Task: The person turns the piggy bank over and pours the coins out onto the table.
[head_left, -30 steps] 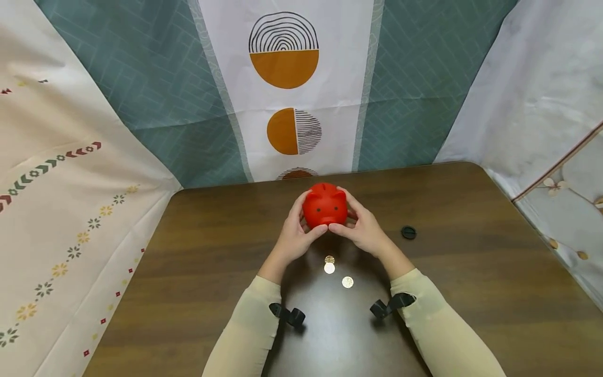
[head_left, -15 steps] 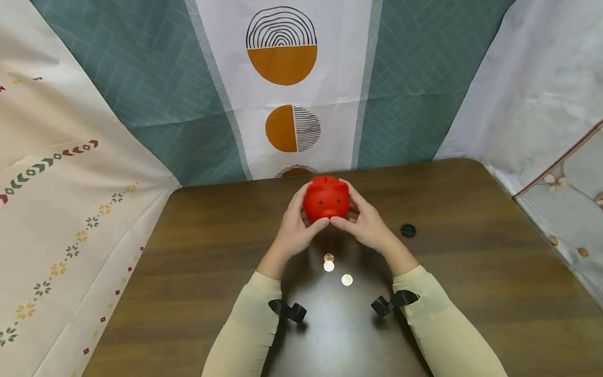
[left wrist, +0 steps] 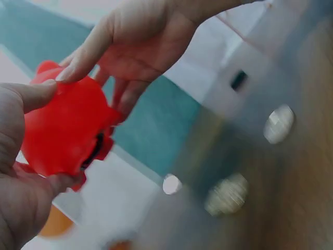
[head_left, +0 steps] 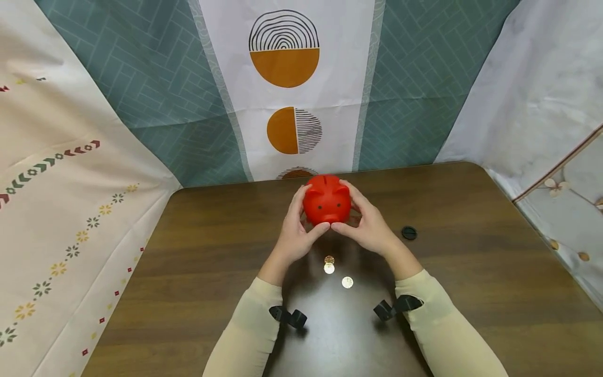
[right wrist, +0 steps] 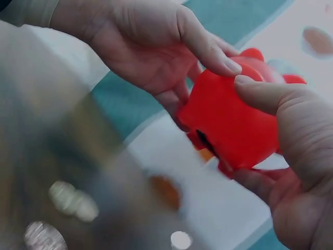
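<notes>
coins [head_left: 329, 268] lie on the table [head_left: 226, 272] before the piggy bank [head_left: 326, 204]; a disc [head_left: 409, 233] lies to its right.

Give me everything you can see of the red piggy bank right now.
The piggy bank is red, rounded and smooth, apparently plastic, with two ears, two dark eyes, a snout and a narrow slot on top. The wrist views show a dark patch underneath, possibly an opening. The left hand and right hand grip its sides, thumbs by the snout, holding it above the table, snout toward the person.
</notes>
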Demonstrator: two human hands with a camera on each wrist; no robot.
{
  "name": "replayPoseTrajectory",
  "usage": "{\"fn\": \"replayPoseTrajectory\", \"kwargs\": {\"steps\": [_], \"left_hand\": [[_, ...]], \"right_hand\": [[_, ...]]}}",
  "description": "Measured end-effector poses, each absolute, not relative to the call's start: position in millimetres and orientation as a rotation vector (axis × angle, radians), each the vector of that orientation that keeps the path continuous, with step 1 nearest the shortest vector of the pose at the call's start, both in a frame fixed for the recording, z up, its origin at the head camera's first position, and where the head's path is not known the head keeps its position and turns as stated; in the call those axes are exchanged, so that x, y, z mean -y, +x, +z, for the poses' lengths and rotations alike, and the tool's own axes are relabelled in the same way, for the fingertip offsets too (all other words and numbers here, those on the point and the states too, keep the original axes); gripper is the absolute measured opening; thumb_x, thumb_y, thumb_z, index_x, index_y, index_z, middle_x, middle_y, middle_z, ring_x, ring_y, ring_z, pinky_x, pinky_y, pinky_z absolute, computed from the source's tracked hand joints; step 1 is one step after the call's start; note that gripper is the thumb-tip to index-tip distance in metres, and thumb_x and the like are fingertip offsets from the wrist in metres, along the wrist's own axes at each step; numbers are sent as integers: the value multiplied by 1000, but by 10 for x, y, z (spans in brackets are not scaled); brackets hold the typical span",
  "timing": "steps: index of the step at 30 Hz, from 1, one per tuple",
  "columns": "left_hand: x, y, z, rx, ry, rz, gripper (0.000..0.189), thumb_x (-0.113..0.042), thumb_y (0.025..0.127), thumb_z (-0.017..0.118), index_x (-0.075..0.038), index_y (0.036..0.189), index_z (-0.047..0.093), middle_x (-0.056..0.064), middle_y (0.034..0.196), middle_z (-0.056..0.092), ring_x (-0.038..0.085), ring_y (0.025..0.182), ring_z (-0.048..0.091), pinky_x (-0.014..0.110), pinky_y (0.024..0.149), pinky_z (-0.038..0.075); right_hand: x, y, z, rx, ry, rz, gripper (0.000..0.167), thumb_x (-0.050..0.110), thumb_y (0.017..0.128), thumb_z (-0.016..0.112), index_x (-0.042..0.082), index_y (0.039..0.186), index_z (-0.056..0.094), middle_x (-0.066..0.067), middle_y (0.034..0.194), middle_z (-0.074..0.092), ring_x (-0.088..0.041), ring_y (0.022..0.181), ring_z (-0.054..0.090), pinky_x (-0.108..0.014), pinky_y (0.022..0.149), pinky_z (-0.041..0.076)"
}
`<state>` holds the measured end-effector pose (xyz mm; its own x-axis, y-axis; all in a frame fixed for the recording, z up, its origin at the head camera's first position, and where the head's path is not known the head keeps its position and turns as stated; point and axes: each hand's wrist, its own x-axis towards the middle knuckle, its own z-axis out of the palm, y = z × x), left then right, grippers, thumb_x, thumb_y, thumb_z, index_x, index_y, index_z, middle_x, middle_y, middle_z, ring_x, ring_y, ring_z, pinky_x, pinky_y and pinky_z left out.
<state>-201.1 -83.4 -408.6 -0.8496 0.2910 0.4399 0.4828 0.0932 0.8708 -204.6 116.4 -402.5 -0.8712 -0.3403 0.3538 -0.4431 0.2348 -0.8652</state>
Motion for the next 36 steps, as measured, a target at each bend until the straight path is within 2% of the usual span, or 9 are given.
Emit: {"fn": "replayPoseTrajectory", "kwargs": {"steps": [4,7,11,17,19,23,28,30,36], "left_hand": [[851,-2005,-4048,2116,-887,-1723,83,-2,80,75,-14,148,29,4,158,15,25,133,39,41,97,47],[849,-2026,-4017,2183,-895,-1744,81,-5,82,74,-10,149,27,8,152,25,26,128,44,41,92,50],[854,-2030,-4042,2310,-792,-1917,78,-2,85,70,-4,148,24,13,141,38,30,118,51,40,87,54],[880,-2015,-4107,2316,-753,-1969,77,-3,86,69,-5,148,23,14,140,38,31,118,51,44,88,52],[882,-1999,-4103,2279,-772,-1936,77,-3,85,70,-7,148,26,11,145,35,29,120,51,44,90,52],[883,-2012,-4101,2135,-835,-1818,81,-1,79,76,-12,146,34,5,155,23,26,129,46,41,94,49],[873,-2104,-4126,2182,-799,-1834,80,-1,77,78,-13,145,38,9,156,22,31,132,42,46,96,47],[880,-2133,-4216,2239,-733,-1877,79,-2,78,78,-14,145,39,10,155,24,30,131,43,46,96,47],[895,-2201,-4449,2230,-673,-1911,79,-7,76,81,-24,143,42,0,153,27,23,131,44,41,98,46]], "right_hand": [[-1171,-2051,-4014,2280,814,1660,89,9,79,79,23,151,30,1,155,29,-30,128,47,-48,90,51],[-1195,-2110,-4137,2327,754,1737,89,11,80,78,25,152,28,-5,151,36,-35,123,50,-50,88,51],[-1206,-2203,-4336,2465,646,1808,88,20,82,78,31,152,27,-8,145,42,-38,121,53,-45,88,52],[-1185,-2228,-4408,2478,629,1790,85,26,80,80,38,148,31,-3,144,44,-35,119,55,-42,88,52],[-1183,-2201,-4367,2441,656,1753,84,24,80,80,38,148,32,-1,144,45,-32,118,56,-41,88,52],[-1171,-2111,-4192,2279,760,1666,86,14,77,82,28,148,37,1,150,38,-29,120,55,-43,87,52],[-1171,-2059,-4115,2294,711,1762,83,8,78,80,18,148,37,-8,149,39,-38,122,52,-47,88,51],[-1176,-2096,-4212,2355,667,1805,83,12,79,80,20,148,36,-11,146,41,-40,122,52,-47,88,51],[-1195,-2187,-4424,2414,616,1792,84,20,77,82,31,147,36,-5,146,42,-35,123,52,-45,89,51]]}}
